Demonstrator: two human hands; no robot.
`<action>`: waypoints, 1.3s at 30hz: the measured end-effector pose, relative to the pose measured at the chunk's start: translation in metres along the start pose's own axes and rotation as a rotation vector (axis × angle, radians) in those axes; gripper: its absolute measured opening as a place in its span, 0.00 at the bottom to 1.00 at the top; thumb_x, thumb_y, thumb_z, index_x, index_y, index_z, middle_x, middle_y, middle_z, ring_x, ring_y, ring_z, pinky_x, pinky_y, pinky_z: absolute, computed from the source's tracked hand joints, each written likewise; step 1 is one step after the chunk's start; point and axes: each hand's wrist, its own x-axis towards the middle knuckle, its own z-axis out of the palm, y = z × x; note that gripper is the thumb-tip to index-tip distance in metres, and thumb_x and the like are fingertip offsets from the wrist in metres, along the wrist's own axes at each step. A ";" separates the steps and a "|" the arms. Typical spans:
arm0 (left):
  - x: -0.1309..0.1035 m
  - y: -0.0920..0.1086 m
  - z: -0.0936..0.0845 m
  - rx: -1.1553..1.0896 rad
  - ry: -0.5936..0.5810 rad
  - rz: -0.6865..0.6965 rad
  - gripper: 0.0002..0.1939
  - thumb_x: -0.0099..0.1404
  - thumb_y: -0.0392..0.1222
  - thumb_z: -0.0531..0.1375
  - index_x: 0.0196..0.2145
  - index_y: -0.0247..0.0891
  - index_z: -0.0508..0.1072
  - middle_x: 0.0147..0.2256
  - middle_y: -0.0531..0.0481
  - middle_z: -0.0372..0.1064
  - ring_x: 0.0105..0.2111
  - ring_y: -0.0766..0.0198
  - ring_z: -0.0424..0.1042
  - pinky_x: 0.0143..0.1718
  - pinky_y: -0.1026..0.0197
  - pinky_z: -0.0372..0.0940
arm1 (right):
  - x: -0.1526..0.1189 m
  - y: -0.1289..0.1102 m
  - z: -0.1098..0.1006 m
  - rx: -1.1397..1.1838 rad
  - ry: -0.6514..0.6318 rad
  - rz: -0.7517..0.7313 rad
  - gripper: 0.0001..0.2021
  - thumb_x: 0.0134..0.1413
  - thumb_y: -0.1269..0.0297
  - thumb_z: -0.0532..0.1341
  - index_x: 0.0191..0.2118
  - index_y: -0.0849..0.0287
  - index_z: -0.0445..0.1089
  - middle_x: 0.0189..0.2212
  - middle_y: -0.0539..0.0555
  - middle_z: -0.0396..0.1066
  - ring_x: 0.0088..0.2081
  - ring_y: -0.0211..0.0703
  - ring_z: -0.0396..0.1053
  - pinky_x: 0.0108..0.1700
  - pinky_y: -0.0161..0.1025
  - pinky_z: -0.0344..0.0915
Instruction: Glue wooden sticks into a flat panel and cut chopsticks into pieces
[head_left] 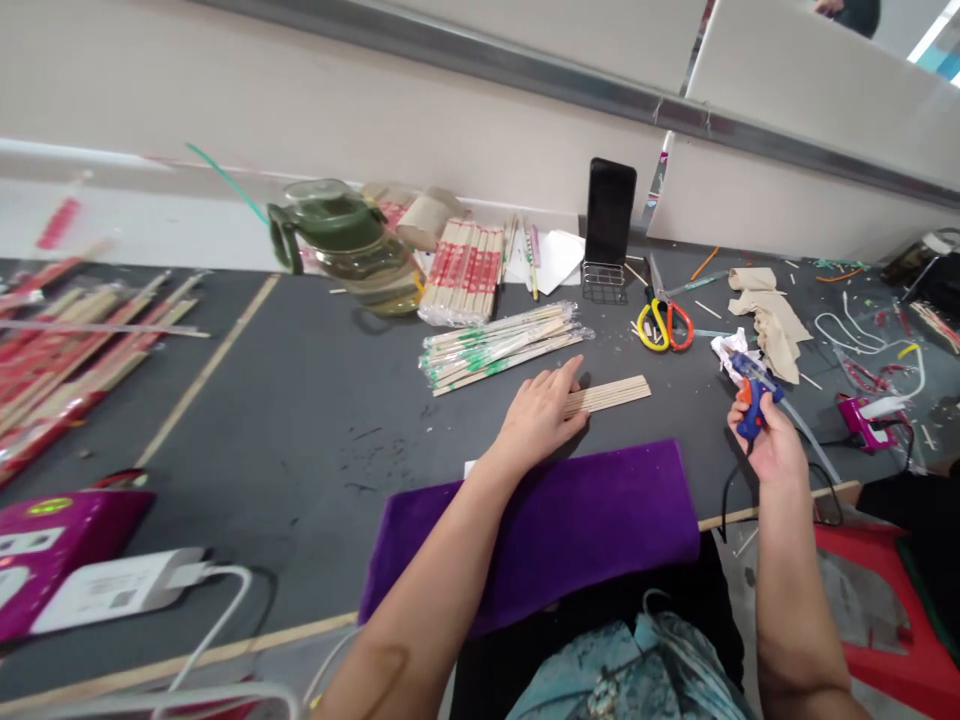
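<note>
The row of wooden sticks (pixel 615 395), the landmark for all positions below, lies flat on the dark table (pixel 300 420), its strips side by side. The left hand (pixel 546 408) rests palm down over its left end, fingers extended and spread rather than curled; how firmly it presses cannot be told. The strips are probably light, stiff, dry and low in slip, but likely to fan apart or snap if bent; take hold across both long edges, near one end. To the right of the row, the right hand (pixel 772 440) grips the blue glue gun (pixel 759 380) around its handle. The gun should be light and rigid; hold it by the handle only and treat the nozzle as possibly hot. Crumpled paper (pixel 726 348) sits beyond the row to the right, at the nozzle. The folded purple cloth (pixel 600 510) lies on the near side of the row, the plastic-wrapped sticks (pixel 502 345) beyond it to the left, and the scissors (pixel 660 320) just beyond its right end.
</note>
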 end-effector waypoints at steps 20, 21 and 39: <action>-0.004 -0.010 0.003 -0.095 -0.004 0.029 0.46 0.63 0.46 0.64 0.72 0.38 0.48 0.53 0.40 0.72 0.54 0.47 0.69 0.58 0.44 0.62 | 0.029 0.027 -0.011 -0.277 0.281 -0.299 0.14 0.39 0.60 0.69 0.34 0.54 0.67 0.32 0.50 0.73 0.36 0.43 0.72 0.38 0.41 0.72; -0.004 -0.010 0.003 -0.101 -0.007 0.031 0.46 0.63 0.45 0.64 0.72 0.38 0.47 0.53 0.40 0.72 0.54 0.47 0.69 0.58 0.44 0.62 | 0.022 0.026 -0.011 -0.374 0.287 -0.345 0.15 0.41 0.59 0.69 0.37 0.54 0.69 0.37 0.53 0.74 0.41 0.46 0.73 0.42 0.42 0.72; -0.010 -0.006 0.002 -0.166 -0.023 -0.041 0.39 0.68 0.41 0.58 0.72 0.40 0.47 0.53 0.43 0.75 0.53 0.49 0.70 0.55 0.48 0.62 | 0.049 0.055 0.084 -1.498 -0.647 -0.553 0.28 0.56 0.69 0.67 0.62 0.50 0.68 0.60 0.63 0.63 0.62 0.62 0.60 0.62 0.62 0.60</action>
